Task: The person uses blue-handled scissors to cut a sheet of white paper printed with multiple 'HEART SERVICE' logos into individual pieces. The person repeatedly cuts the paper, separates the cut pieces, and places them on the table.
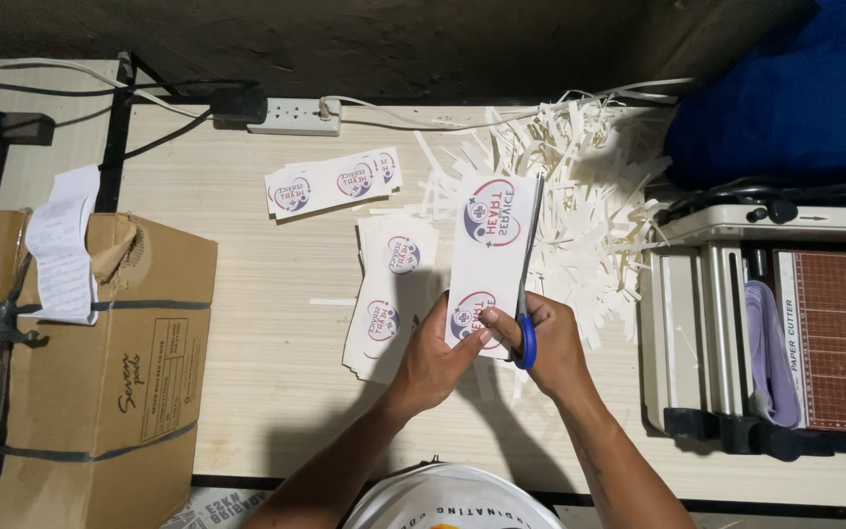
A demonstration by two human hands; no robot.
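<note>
Head camera looks straight down on a pale wood-grain table, where the left hand pinches the lower edge of a white paper strip printed with round red-and-blue emblems, thumb on top and fingers closed beneath. The right hand is closed through the loops of blue-handled steel scissors, whose blades run up the strip's right edge toward twelve o'clock.

Held just above the table near its centre, the strip looks thin, light and limp; I judge it would sag or curl if gripped far from the cut line, so a pinch close beside the blades, as the left hand has it, should keep it flat. Paper like this creases and tears easily, and its printed face may be a little slick.

At nine o'clock of the strip, just beside it, lies a loose stack of similar printed sheets, and at eleven o'clock another short printed strip. A heap of narrow white paper offcuts spreads from twelve to three o'clock. Farther at three o'clock stands a grey paper trimmer with a brown gridded bed; at nine o'clock, a brown cardboard box bound with dark straps; at eleven o'clock, a white power strip.
</note>
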